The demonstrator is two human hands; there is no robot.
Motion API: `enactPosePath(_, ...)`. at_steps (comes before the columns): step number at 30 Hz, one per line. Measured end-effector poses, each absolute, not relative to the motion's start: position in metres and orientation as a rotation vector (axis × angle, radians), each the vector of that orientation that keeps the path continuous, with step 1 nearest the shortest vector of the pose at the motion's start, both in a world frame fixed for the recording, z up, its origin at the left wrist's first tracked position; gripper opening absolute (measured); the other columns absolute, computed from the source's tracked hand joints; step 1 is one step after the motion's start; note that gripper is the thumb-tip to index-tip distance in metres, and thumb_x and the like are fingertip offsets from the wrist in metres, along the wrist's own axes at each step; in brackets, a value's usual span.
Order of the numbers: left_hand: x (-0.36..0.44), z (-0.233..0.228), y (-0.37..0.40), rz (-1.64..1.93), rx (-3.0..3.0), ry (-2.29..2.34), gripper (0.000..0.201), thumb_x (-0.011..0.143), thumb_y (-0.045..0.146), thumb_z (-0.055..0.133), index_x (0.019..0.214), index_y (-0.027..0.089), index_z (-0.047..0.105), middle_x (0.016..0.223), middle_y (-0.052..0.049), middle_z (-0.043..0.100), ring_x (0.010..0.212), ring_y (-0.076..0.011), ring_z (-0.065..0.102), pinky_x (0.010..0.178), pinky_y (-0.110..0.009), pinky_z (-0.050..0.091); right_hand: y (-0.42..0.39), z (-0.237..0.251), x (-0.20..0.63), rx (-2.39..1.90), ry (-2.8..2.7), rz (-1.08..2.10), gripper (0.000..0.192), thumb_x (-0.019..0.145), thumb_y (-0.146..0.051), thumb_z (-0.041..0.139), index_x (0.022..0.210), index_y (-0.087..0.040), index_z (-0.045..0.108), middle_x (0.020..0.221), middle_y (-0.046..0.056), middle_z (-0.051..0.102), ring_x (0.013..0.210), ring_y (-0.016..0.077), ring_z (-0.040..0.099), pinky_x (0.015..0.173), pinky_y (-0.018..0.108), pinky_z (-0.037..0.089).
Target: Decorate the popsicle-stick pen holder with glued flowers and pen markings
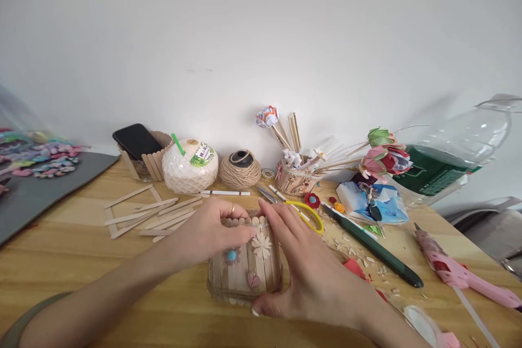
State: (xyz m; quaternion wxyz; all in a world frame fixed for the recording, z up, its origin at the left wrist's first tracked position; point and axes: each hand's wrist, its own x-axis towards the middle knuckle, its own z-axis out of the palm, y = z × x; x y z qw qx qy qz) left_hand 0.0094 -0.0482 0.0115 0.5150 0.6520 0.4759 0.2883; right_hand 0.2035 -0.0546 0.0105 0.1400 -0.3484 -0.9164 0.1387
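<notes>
Both hands, left hand [212,231] and right hand [304,261], clasped the stick box [244,272]; steady even pressure probably suited its flower [261,244].

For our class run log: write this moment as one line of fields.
left hand: holds stick pot | right hand: holds pot, thumb below | nearby: loose sticks, scissors, glue gun

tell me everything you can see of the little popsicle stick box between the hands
The popsicle stick box is a small holder walled with upright pale wooden sticks, rounded tips up. Its front carries a cream flower, a blue-centred flower and a pink heart. It stands on the wooden table, with the left hand and the right hand gripping its sides.
</notes>
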Motion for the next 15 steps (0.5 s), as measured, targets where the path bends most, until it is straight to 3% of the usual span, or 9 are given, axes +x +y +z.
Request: enactPosePath(15, 0.0094, 0.0188, -0.0488, 0.640, 1.482, 1.195, 0.016, 0.067, 0.025, 0.056, 0.055, 0.017, 0.048, 0.050, 0.006, 0.049, 0.049, -0.0100, 0.047, 0.048, -0.021, 0.036, -0.0553, 0.0101, 0.2001, -0.953, -2.636, 0.360, 0.114, 0.054, -0.049, 0.078, 0.140, -0.012, 0.013, 0.131, 0.016, 0.039, 0.118, 0.0285, 0.038, 0.095, 0.044, 0.039)
